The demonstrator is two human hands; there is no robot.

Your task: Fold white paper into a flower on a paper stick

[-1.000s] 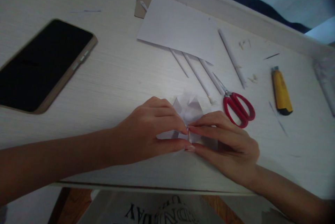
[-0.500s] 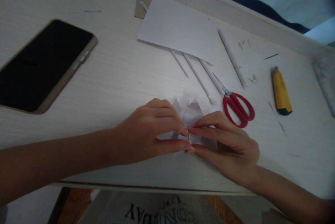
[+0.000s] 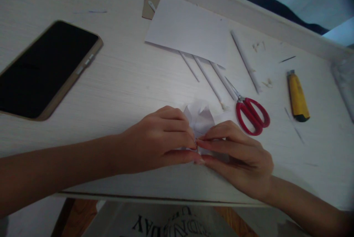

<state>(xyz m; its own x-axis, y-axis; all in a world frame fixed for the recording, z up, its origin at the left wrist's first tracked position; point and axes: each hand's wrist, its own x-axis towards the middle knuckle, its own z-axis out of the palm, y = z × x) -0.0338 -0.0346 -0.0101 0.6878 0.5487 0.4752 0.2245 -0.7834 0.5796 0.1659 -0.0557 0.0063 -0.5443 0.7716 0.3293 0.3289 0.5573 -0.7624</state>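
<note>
Near the front edge of the table, my left hand point(image 3: 163, 137) and my right hand point(image 3: 240, 154) meet fingertip to fingertip. Both pinch a piece of folded white paper point(image 3: 203, 120), whose pointed flaps stick up behind the fingers. The part between my fingertips is mostly hidden. Just beyond my right hand lie scissors point(image 3: 250, 113) with red handles, blades pointing away to the left. Several rolled white paper sticks point(image 3: 208, 80) lie behind the folded paper, some partly under a flat white sheet point(image 3: 188, 26).
A dark-screened phone point(image 3: 49, 71) lies at left. On the right are a yellow tube-like object point(image 3: 298, 96), a thin dark stick point(image 3: 287, 59) and small scraps point(image 3: 267, 83). A beige card point(image 3: 149, 6) shows behind the sheet. A raised ledge point(image 3: 249, 23) runs along the back.
My fingertips have closed in more tightly on the folded paper and shifted slightly left. The paper's flaps have moved a little. Other things stay where they were.
</note>
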